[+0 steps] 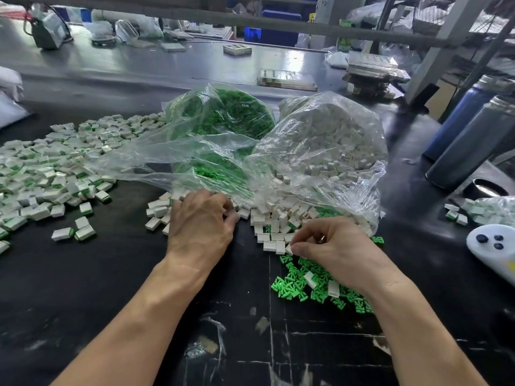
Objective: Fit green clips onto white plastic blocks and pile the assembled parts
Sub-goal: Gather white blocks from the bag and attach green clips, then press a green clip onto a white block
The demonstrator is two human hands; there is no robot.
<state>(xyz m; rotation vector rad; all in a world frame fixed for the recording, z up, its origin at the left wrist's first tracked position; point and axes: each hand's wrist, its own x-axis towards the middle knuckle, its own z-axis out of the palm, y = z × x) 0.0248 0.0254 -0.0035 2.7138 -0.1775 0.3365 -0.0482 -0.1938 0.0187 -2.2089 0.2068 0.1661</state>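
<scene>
The right hand's (331,243) fingers (299,247) are curled and pinch a small white block (288,248) between thumb and fingertips, just above a scatter of green clips (295,285) lying loose on the black worktop (111,288). Two more white blocks sit among those clips. The left hand (199,221) lies palm down with its fingers (231,214) bent into the edge of a spill of white blocks (274,218); whether they grip one cannot be told. That spill runs out of the mouth of a clear bag (328,146) full of blocks, and beside it, to the left, a second clear bag (220,118) holds green clips. Farther left, well apart from the hands, a wide pile of assembled parts (47,168) spreads over the worktop, white pieces with green showing at their edges. At the right edge stand two dark bottles (468,140), a few more assembled pieces, and a white controller (493,246) with dark buttons.
</scene>
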